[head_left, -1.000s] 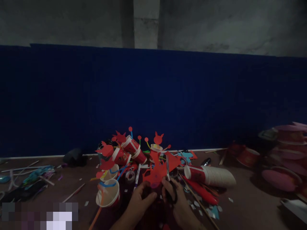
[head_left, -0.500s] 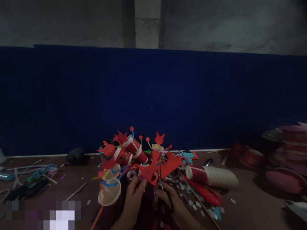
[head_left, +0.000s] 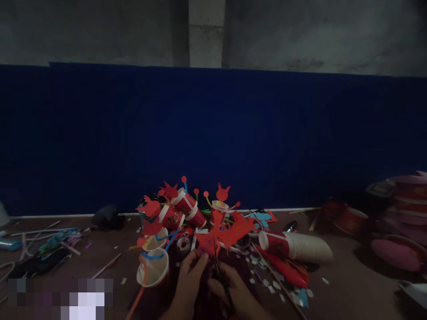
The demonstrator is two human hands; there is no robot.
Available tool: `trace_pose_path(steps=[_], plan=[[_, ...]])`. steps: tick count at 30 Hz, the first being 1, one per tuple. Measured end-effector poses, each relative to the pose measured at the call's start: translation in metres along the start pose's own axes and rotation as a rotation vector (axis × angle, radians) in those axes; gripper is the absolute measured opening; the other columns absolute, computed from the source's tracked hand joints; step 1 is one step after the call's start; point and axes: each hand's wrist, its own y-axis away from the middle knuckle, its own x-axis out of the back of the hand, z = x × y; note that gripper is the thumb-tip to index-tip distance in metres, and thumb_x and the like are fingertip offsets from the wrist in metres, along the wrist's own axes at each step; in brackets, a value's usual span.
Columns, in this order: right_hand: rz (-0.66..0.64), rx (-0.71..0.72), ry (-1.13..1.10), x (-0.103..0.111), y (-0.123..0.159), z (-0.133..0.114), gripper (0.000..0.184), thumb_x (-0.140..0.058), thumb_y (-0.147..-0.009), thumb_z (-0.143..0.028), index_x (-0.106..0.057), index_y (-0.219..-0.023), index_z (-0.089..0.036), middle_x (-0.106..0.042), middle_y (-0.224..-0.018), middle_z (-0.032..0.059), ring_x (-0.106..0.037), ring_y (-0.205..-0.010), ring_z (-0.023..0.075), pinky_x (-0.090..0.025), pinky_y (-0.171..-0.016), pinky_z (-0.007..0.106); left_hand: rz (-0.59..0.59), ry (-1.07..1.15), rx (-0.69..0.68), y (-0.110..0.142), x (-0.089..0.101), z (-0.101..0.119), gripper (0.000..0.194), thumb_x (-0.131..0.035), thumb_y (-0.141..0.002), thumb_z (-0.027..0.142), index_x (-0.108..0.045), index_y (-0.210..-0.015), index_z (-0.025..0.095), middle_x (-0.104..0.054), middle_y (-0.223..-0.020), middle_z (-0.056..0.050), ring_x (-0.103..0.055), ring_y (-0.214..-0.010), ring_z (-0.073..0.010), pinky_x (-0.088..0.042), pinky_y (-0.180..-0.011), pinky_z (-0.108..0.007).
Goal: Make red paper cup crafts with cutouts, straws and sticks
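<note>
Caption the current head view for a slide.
Left fingers hold red paper, right fingers hold scissors, near decorated paper cups.

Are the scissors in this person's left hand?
No, the right hand holds the scissors, while the left hand pinches red paper.

Location type: craft workshop area. I work at a brown table [head_left: 347, 286] in front of a blue panel [head_left: 213, 133]. Above the panel, a bare concrete wall [head_left: 110, 33] and a pillar [head_left: 206, 42] indicate a plain, utilitarian interior; lighting is dim. Craft use is indicated by the scissors [head_left: 216, 260] in my right hand [head_left: 233, 284], red paper [head_left: 206, 241], a tape roll [head_left: 183, 250], stacked paper cups [head_left: 307, 246], decorated cups [head_left: 171, 217] and scattered paper scraps [head_left: 271, 289]. I cannot determine the building type.
</note>
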Motion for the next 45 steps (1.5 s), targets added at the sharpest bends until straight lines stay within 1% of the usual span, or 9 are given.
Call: trace_pose_path(steps=[3,7,12,16,20,24,29,37,45], plan=[[0.024,0.026,-0.028,-0.001,0.0,0.001,0.038,-0.069,-0.068,-0.047,-0.061,-0.09,-0.017,-0.059,-0.075,-0.0003,-0.052,-0.071,0.0147,-0.044,-0.067,0.025,-0.051,0.068,0.014,0.001,-0.003,0.0,0.031,-0.079,-0.052,0.038,-0.068,-0.069,0.015,-0.067,-0.062,0.0,-0.059,-0.06,-0.0143,-0.044,-0.059,-0.022],[0.049,0.002,-0.011,-0.004,0.001,-0.004,0.046,-0.067,-0.069,-0.048,-0.061,-0.104,-0.02,-0.064,-0.091,0.0044,-0.057,-0.081,0.0192,-0.047,-0.075,0.03,-0.04,0.135,0.084,0.002,-0.005,0.0,0.032,-0.081,-0.048,0.036,-0.069,-0.069,0.014,-0.07,-0.065,-0.001,-0.061,-0.062,-0.0145,-0.046,-0.062,-0.022],[0.043,0.025,-0.006,-0.005,0.002,-0.005,0.047,-0.067,-0.07,-0.048,-0.061,-0.107,-0.02,-0.065,-0.098,0.007,-0.057,-0.092,0.0225,-0.044,-0.087,0.035,0.008,0.187,0.151,0.001,-0.007,-0.004,0.039,-0.084,-0.04,0.038,-0.069,-0.067,0.014,-0.07,-0.063,-0.003,-0.063,-0.06,-0.0159,-0.047,-0.061,-0.024],[0.084,0.003,-0.039,-0.006,0.001,-0.003,0.053,-0.068,-0.067,-0.051,-0.06,-0.108,-0.017,-0.065,-0.098,0.0091,-0.059,-0.094,0.0245,-0.043,-0.09,0.039,0.046,0.177,0.164,-0.001,-0.004,-0.011,0.039,-0.084,-0.042,0.038,-0.07,-0.069,0.014,-0.072,-0.067,-0.005,-0.065,-0.064,-0.017,-0.048,-0.064,-0.025],[0.092,0.008,-0.06,-0.007,0.001,-0.003,0.053,-0.069,-0.067,-0.049,-0.06,-0.109,-0.017,-0.064,-0.102,0.0102,-0.057,-0.099,0.0256,-0.04,-0.094,0.04,-0.01,0.175,0.167,-0.001,-0.002,-0.014,0.036,-0.083,-0.045,0.038,-0.072,-0.069,0.014,-0.073,-0.067,-0.005,-0.066,-0.065,-0.0176,-0.049,-0.064,-0.025],[0.094,0.031,-0.07,-0.007,0.0,-0.001,0.049,-0.068,-0.069,-0.048,-0.061,-0.108,-0.018,-0.064,-0.104,0.0096,-0.057,-0.1,0.0244,-0.039,-0.096,0.039,-0.034,0.189,0.183,0.001,-0.005,-0.01,0.032,-0.083,-0.046,0.037,-0.072,-0.065,0.014,-0.072,-0.063,-0.004,-0.065,-0.06,-0.0159,-0.049,-0.06,-0.024],[0.141,-0.001,-0.065,-0.006,0.001,0.003,0.054,-0.069,-0.066,-0.051,-0.061,-0.108,-0.018,-0.064,-0.105,0.0103,-0.057,-0.102,0.0262,-0.039,-0.096,0.041,0.029,0.21,0.21,0.003,-0.008,-0.007,0.037,-0.086,-0.036,0.038,-0.072,-0.061,0.015,-0.071,-0.059,-0.004,-0.065,-0.057,-0.0169,-0.049,-0.059,-0.025],[0.134,-0.007,-0.075,-0.006,0.002,0.004,0.052,-0.069,-0.067,-0.049,-0.06,-0.108,-0.018,-0.064,-0.105,0.0097,-0.057,-0.1,0.0251,-0.041,-0.095,0.039,-0.035,0.208,0.188,0.004,-0.007,-0.007,0.032,-0.084,-0.043,0.037,-0.072,-0.063,0.015,-0.072,-0.06,-0.003,-0.064,-0.058,-0.015,-0.049,-0.059,-0.023],[0.132,0.001,-0.076,-0.008,0.002,0.0,0.048,-0.069,-0.069,-0.048,-0.06,-0.106,-0.018,-0.065,-0.103,0.009,-0.059,-0.098,0.025,-0.043,-0.091,0.038,-0.01,0.217,0.219,0.004,-0.008,-0.007,0.033,-0.085,-0.042,0.037,-0.072,-0.064,0.015,-0.072,-0.061,-0.004,-0.065,-0.059,-0.0165,-0.049,-0.06,-0.025]])
